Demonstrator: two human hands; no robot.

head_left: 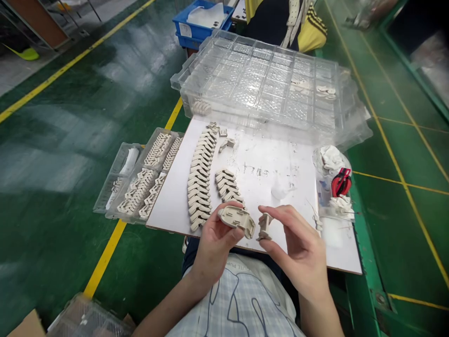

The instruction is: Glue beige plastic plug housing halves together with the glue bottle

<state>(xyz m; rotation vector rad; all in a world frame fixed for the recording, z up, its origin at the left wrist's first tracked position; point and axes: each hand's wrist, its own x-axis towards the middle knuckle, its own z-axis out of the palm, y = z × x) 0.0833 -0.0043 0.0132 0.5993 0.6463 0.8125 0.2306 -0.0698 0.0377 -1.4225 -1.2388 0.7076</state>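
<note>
1. Above the near edge of the white board [266,154], the left hand [218,245] is holding a beige oval part [234,218], its thumb and fingers closing on the sides; the hollow, ribbed face is showing upward.
2. The right hand [303,248] is pinching a small beige piece [264,226] between thumb and forefinger tips — the piece is standing upright just beside the right end of the oval part, with a narrow gap showing between the two.
3. A long curved row [199,182] of beige parts is lying along the left side of the board; a shorter row [227,185] is lying to its right, its near end reaching toward the left hand.
4. Several loose pieces [228,143] are lying near the far end of the long row.
5. To the left of the board, clear compartment trays [156,174] are holding more beige parts, many set in rows.
6. At the far side, large clear divided boxes [259,82] are sitting in a stack — some beige parts are showing through them — and a blue crate [184,21] is standing beyond.
7. On the right, a red-and-black object [341,182] is lying between bunches of crumpled white material [330,157].
</note>
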